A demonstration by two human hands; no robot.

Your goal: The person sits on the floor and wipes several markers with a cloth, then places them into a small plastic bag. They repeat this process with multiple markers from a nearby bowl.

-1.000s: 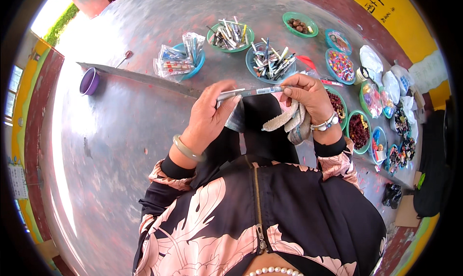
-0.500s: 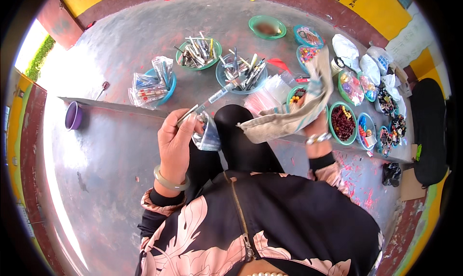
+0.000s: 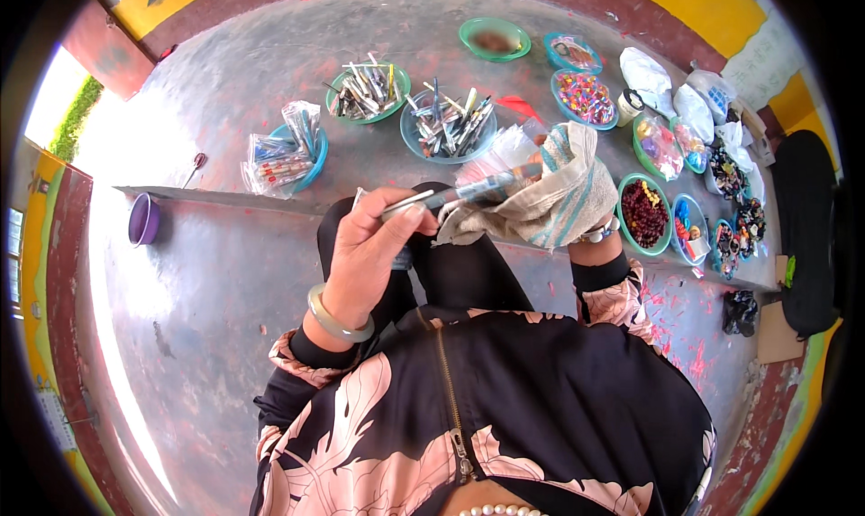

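Note:
My left hand [image 3: 368,250] pinches one end of a pen [image 3: 482,188] with a see-through barrel, which slants up to the right over my knees. A beige towel [image 3: 568,196] with blue-green stripes is draped over my right hand [image 3: 539,163] and hides most of it. With the towel bunched in its grasp, the right hand is at the pen's far end. Behind my left hand, a clear plastic pouch [image 3: 403,260] shows in part at my lap. Beyond the pen stands a blue bowl [image 3: 416,143] full of pens.
A green bowl [image 3: 335,110] of pens and a blue basket [image 3: 317,163] with bagged pens stand on the ledge. Clear plastic sleeves [image 3: 500,151] lie near the towel. Bead bowls, including one with dark red beads [image 3: 643,217], crowd the right. A purple bucket [image 3: 142,219] sits lower left.
The towel and my right hand have come left to the pen. My left hand has moved right, and the pen now lies flatter, its far end against the towel.

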